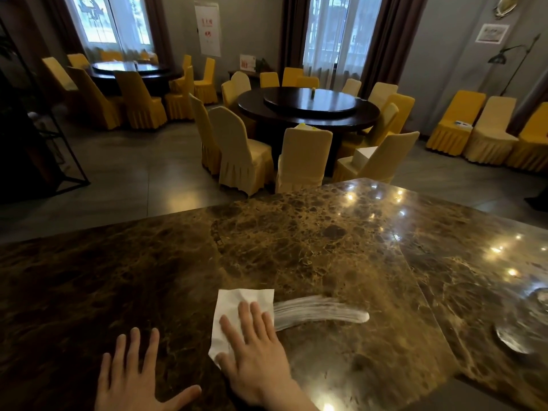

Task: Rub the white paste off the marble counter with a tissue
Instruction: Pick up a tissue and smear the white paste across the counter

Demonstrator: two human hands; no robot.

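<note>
A white tissue (234, 304) lies flat on the brown marble counter (296, 238). My right hand (252, 348) presses down on it, fingers spread over its lower right part. A streaky smear of white paste (320, 312) runs from the tissue's right edge out to the right. My left hand (133, 378) rests palm down on the bare counter to the left of the tissue, fingers apart, holding nothing.
A clear glass dish (513, 341) sits on the counter at the far right. Beyond the counter's far edge stand a dark round table (308, 108) and yellow-covered chairs (302, 158). Ceiling lights glare on the counter's right side.
</note>
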